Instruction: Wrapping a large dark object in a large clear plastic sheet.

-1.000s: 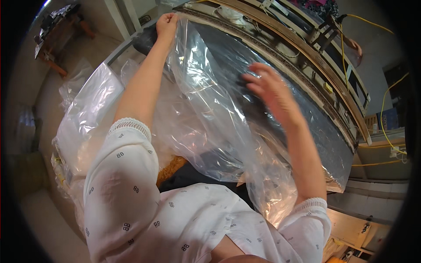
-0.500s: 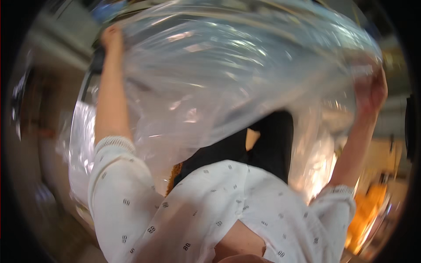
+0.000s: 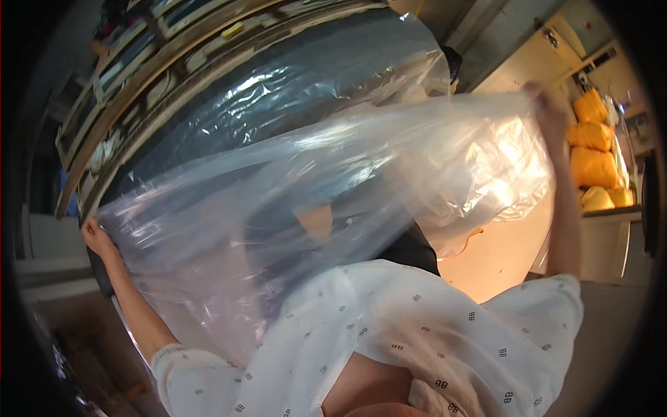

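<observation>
One end of film (image 3: 361,170) is pinched in L hand (image 3: 99,238); R hand (image 3: 550,117), well apart, is blurred at other end, grip unclear. Film spans lap (image 3: 415,251), held wide prob. to keep it taut.

The plastic sheet (image 3: 333,149), earlier bunched, now stretches between both hands (image 3: 99,238).

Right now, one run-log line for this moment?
left hand: pinching clear plastic sheet | right hand: grip blurred, sheet's other end | sheet: spanning between hands

A head-worn fisheye looks down at the nearby plastic sheet (image 3: 361,156).
</observation>
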Demonstrator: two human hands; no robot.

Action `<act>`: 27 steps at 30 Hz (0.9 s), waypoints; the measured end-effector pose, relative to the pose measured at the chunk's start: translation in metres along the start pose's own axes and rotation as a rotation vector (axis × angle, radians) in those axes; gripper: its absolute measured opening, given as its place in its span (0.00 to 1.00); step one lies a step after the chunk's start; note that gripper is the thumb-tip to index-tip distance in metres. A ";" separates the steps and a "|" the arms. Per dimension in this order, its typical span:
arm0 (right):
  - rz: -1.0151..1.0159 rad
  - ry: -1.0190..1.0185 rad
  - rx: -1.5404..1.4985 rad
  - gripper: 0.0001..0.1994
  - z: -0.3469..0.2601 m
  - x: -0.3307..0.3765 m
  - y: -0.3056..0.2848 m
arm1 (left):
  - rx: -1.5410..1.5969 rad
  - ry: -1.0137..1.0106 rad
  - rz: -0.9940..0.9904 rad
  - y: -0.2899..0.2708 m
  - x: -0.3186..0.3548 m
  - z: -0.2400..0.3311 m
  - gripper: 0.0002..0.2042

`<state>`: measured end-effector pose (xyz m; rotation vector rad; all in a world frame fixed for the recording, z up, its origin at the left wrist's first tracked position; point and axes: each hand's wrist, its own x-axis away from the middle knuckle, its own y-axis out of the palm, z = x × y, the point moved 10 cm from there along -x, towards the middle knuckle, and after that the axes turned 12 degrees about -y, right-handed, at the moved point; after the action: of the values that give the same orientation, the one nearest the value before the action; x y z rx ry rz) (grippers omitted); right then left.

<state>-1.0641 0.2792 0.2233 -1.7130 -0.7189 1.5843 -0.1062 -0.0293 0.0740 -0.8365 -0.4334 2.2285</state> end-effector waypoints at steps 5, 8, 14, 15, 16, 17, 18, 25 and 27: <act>-0.024 0.251 0.619 0.20 0.124 -0.167 -0.091 | 0.123 -0.146 0.159 0.043 0.024 0.006 0.12; 0.037 0.304 0.645 0.22 0.045 -0.174 -0.049 | 0.328 -0.286 0.157 0.031 0.025 -0.016 0.13; 0.058 -0.349 -0.046 0.21 -0.059 -0.093 0.199 | -0.771 -0.167 0.168 -0.138 -0.037 -0.117 0.18; 0.109 -0.310 -0.133 0.23 -0.055 -0.080 0.234 | -1.437 -0.317 0.080 -0.217 -0.063 -0.151 0.17; 0.069 -0.306 -0.095 0.23 -0.069 -0.077 0.229 | -1.434 -0.300 0.021 -0.164 -0.060 -0.143 0.17; 0.048 -0.364 -0.075 0.21 -0.104 -0.073 0.216 | -1.407 -0.324 0.007 -0.166 -0.059 -0.141 0.17; 0.030 -0.416 -0.044 0.20 -0.124 -0.071 0.210 | -1.370 -0.340 -0.009 -0.159 -0.058 -0.139 0.17; 0.074 0.104 -0.359 0.15 -0.016 -0.085 0.231 | -1.051 -0.378 -0.147 -0.062 -0.083 -0.110 0.17; 0.059 0.238 -0.330 0.19 0.022 -0.081 0.241 | -0.963 -0.403 -0.187 -0.041 -0.080 -0.105 0.17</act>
<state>-1.1077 0.0710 0.0822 -2.1362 -0.8495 1.3219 0.0291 -0.0518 0.0534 -0.7284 -1.7798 1.9478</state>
